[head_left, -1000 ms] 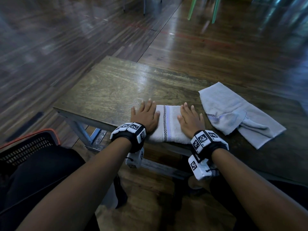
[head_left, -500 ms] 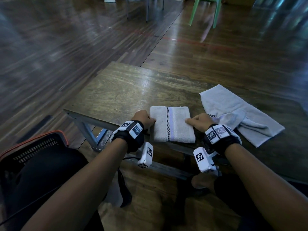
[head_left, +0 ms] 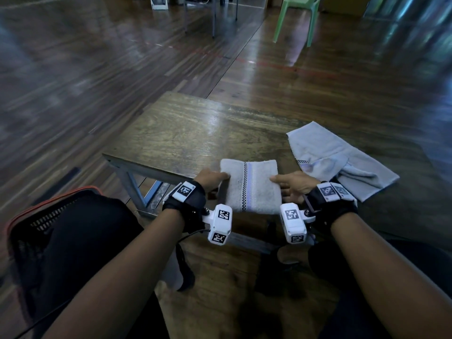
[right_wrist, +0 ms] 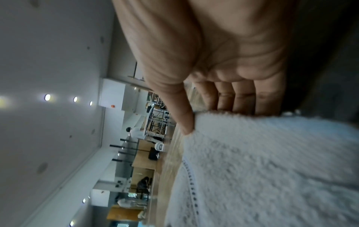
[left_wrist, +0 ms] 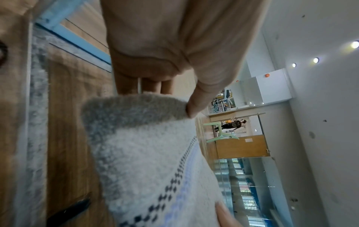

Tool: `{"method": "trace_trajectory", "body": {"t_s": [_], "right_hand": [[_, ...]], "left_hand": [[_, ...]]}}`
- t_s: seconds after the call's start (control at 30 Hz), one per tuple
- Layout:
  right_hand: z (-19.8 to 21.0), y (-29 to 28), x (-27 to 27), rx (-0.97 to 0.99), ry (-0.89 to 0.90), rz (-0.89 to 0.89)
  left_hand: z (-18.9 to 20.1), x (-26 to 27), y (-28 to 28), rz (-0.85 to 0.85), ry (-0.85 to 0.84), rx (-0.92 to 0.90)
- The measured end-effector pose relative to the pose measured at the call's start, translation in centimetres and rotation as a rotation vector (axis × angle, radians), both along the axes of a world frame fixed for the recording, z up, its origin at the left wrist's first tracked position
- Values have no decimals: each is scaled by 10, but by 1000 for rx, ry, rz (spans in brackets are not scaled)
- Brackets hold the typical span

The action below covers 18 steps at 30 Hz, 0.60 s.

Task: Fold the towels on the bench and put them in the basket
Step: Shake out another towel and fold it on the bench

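- The left hand [head_left: 210, 179] and right hand [head_left: 294, 184] are each pinching a side of the folded towel [head_left: 252, 188], thumbs on top, fingers [left_wrist: 151, 86] underneath, at the tabletop's [head_left: 186, 138] near edge.
- Its long axis is running away from the person, stripe likewise.
- Uneven lifting is likely risking the fold sagging open before reaching the basket [head_left: 36, 216].
- The unfolded towel [head_left: 337, 160] is waiting at the right.
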State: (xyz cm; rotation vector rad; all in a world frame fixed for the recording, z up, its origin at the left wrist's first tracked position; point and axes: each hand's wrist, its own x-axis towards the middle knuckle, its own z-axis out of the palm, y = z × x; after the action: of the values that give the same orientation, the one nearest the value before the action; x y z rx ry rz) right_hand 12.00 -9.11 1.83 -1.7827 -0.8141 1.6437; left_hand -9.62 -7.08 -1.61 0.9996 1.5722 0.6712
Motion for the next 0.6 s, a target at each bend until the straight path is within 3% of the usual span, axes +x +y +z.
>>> {"method": "trace_trajectory", "body": {"t_s": [0.1,0.3,0.6], "right_hand": [[9,-29,-4,15,86,3],[48,-70,-14,148,128,-22],[137,-103,-32,439,51,8]], "left_hand": [[-2,-7,-19,-47,-57,-11],[66,-19,-66,-87,-117,137],[165,-36,-113,-5,-217,371]]}}
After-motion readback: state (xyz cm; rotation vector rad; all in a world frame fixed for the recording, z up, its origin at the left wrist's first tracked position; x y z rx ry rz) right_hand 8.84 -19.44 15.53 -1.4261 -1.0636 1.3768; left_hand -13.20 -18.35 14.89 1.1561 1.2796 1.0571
